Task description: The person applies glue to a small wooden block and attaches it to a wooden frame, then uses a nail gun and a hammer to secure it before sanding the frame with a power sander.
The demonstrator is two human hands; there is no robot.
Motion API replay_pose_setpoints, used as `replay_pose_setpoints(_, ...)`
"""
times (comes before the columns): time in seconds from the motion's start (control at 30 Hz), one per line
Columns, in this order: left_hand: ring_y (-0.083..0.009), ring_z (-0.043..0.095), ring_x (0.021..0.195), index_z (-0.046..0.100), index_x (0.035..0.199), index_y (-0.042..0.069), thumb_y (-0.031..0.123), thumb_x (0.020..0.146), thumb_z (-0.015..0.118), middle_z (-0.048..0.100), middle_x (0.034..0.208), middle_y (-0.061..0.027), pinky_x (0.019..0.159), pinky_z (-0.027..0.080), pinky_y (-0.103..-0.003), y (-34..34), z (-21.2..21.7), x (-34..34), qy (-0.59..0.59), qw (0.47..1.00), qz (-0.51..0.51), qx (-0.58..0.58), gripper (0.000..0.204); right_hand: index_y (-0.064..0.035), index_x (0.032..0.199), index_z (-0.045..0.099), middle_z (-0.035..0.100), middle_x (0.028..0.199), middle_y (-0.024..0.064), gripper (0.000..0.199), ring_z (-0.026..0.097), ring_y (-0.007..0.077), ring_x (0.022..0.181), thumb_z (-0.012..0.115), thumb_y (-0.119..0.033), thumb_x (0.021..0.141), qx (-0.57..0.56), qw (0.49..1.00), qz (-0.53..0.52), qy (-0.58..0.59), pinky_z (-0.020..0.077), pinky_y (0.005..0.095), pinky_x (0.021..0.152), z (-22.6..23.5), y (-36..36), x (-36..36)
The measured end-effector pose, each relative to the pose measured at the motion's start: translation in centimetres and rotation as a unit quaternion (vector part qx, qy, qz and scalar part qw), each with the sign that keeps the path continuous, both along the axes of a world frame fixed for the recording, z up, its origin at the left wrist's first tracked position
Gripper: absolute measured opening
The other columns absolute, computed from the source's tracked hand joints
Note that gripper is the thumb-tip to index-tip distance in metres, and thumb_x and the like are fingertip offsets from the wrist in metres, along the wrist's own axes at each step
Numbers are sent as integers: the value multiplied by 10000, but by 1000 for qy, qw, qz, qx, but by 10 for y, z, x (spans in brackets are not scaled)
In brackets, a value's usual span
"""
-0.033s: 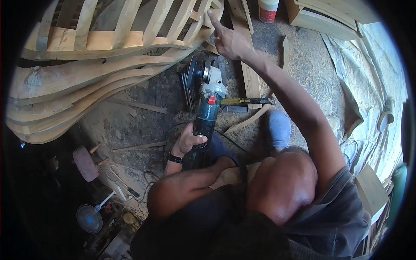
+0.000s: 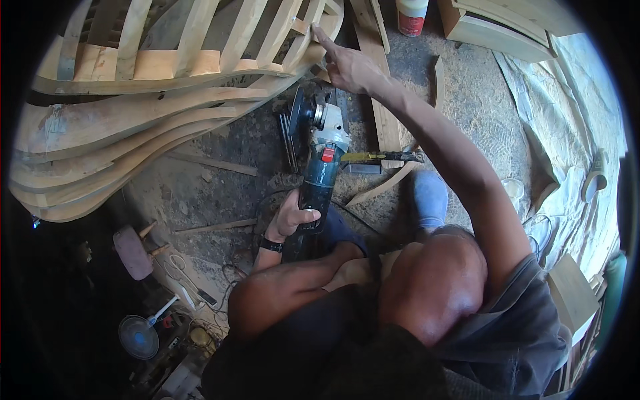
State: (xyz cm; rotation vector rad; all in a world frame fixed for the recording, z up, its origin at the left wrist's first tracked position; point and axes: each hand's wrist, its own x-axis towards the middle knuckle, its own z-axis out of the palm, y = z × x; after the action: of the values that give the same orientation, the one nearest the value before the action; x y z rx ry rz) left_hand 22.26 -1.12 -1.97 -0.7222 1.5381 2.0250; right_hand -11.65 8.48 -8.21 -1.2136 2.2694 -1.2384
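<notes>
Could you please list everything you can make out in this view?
angle grinder: one, dark green and silver, centre
ribbed wooden frame: one, tan, upper left
wood strips: several, tan, floor
tub: one, white and red, top
boxy wooden pieces: two, tan, right
mallet: one, brown, lower left
disc: one, blue, lower left
sheet: one, pale, right
clutter: uncountable, dark, lower left
left hand: one, on angle grinder
right hand: one, bare, pointing, top centre
knees: two, bare, bottom

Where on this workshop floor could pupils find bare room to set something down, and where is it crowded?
Floor lies open between the curved wooden strip and pale sheet. A smaller, nearly bare patch separates two thin sticks left of the grinder. It is crowded around the grinder, between dark rods and a long board.
</notes>
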Motion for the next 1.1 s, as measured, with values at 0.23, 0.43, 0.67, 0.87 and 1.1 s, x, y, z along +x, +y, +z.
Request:
replay_pose_setpoints(0.23, -110, 567, 864, 609, 1201, 2, 281, 747, 788, 623, 987, -17, 772, 483, -273, 12, 7, 3, -10, 1000, 10, -5, 562, -175, 1652, 170, 710, 975, 213, 893, 691, 405, 912, 512, -39, 838, 22, 999, 10, -29, 533, 485, 877, 0, -3, 3)
replay_pose_setpoints(0.43, -107, 564, 864, 605, 1223, 6, 278, 752, 784, 618, 977, -10, 775, 482, -272, 17, 0, 9, -5, 1000, 19, 1, 573, -159, 1647, 211, 707, 933, 200, 853, 689, 370, 861, 518, -68, 856, 64, 995, 55, -54, 535, 453, 838, 9, 1, -3)
replay_pose_setpoints(0.67, -108, 566, 858, 610, 1209, 7, 287, 752, 787, 618, 968, -8, 774, 486, -278, 16, -3, 12, -17, 1000, 23, -10, 564, -146, 1657, 136, 711, 982, 231, 897, 698, 383, 903, 564, -131, 870, -67, 994, -22, -82, 534, 442, 871, 29, -7, 7)
replay_pose_setpoints(0.87, -107, 571, 854, 627, 1176, 6, 289, 757, 783, 627, 960, -11, 768, 489, -275, 19, -4, 8, -15, 1000, 15, -7, 529, -53, 1636, 129, 702, 1056, 289, 884, 692, 431, 977, 556, -154, 869, -57, 997, -10, -58, 527, 469, 932, 45, -11, 7)
replay_pose_setpoints(1.1, -103, 575, 810, 644, 1135, 8, 284, 758, 782, 629, 918, -8, 735, 491, -277, 19, -1, 9, -20, 999, 24, -15, 487, -111, 1645, 89, 706, 1039, 279, 901, 690, 438, 976, 563, -149, 880, -38, 999, -3, -34, 529, 485, 924, 56, -20, 7)
